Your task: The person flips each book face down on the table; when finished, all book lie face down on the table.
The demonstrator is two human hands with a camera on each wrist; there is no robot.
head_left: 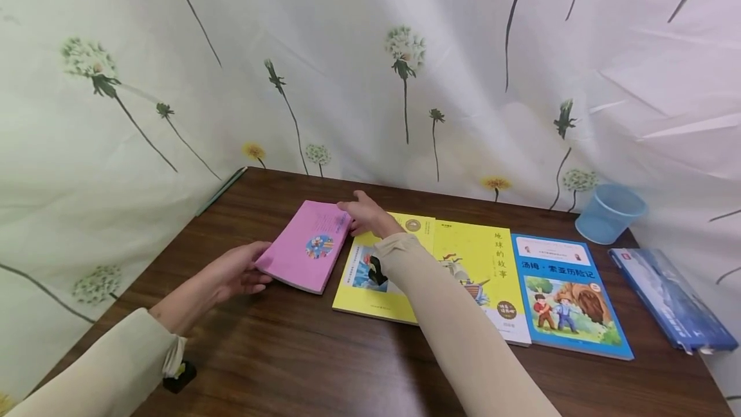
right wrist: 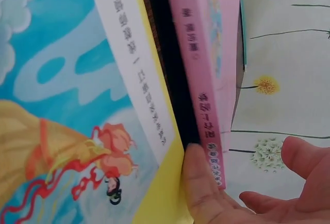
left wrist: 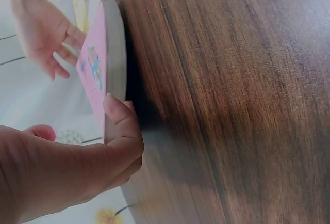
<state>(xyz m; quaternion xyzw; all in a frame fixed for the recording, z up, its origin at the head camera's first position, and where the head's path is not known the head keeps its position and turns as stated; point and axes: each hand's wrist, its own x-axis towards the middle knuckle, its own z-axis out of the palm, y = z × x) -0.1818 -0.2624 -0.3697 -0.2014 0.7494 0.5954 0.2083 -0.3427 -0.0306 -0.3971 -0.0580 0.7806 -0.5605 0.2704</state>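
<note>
A pink book [head_left: 307, 246] with a small round picture on its cover lies at a slant over the table's left part. At its left corner my left hand [head_left: 240, 269] curls its fingers about the page edge, one fingertip pressing the pages [left wrist: 117, 64], thumb standing off the cover. My right hand [head_left: 370, 216] is at the far right corner; in the right wrist view a finger touches the pink spine [right wrist: 198, 64], with the thumb apart. Beside it lies a yellow book [head_left: 370, 304] with a blue picture, partly covered by the right forearm.
Rightward follow another yellow book [head_left: 480, 250] with a ship, a blue book [head_left: 570, 298] with two cartoon figures, and a dark blue book [head_left: 674, 298]. A light blue cup [head_left: 610, 214] stands at the back right. A green pencil-like stick [head_left: 222, 192] lies along the left edge. Dandelion-print cloth [head_left: 347, 82] hangs behind.
</note>
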